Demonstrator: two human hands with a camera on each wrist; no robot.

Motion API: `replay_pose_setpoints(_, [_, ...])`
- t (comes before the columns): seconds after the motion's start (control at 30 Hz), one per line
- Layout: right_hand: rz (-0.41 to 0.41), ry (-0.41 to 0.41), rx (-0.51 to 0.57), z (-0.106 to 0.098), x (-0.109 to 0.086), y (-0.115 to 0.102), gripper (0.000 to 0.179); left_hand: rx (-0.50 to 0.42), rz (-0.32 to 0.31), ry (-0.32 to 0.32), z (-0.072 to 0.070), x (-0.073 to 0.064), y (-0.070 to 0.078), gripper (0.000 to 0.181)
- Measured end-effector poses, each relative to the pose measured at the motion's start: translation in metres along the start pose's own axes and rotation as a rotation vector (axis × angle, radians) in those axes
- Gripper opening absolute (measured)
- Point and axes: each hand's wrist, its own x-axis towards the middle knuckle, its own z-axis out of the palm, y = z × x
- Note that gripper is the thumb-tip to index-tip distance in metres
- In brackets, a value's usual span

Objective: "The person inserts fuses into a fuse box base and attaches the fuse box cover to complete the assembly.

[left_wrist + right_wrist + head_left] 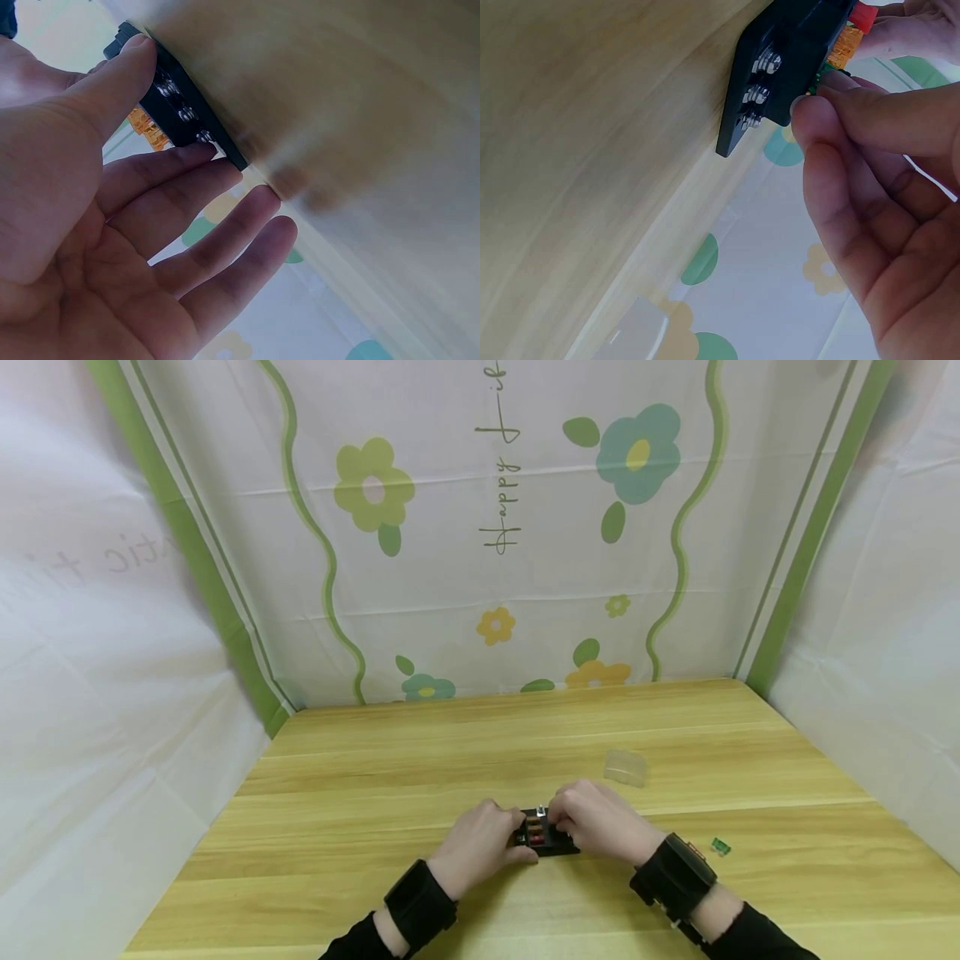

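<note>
A black terminal block (553, 843) with metal screws lies on the table between both hands. In the head view, orange and red parts show on its top. My left hand (480, 845) grips its left end, thumb along the near side and fingertips along the far side. In the left wrist view, the last two fingers are free of the block (184, 97). My right hand (603, 822) pinches with thumb and index finger at the block's top. A small green part (829, 70) shows at those fingertips, mostly hidden, beside an orange part (845, 46) and a red part (863, 16).
Beyond the right hand, a clear plastic cover (625, 767) lies on the wooden table (360, 793). A small green piece (721, 847) lies right of the right wrist's black camera band (675, 875). White flowered cloth (450, 560) walls in the back and sides.
</note>
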Motion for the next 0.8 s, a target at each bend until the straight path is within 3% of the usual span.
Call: replay_pose_setpoints(0.8, [-0.004,0.003,-0.015,0.0001,0.0002,-0.0009,0.021,0.0,0.005,0.01,-0.0005,0.0002,0.0014,0.035])
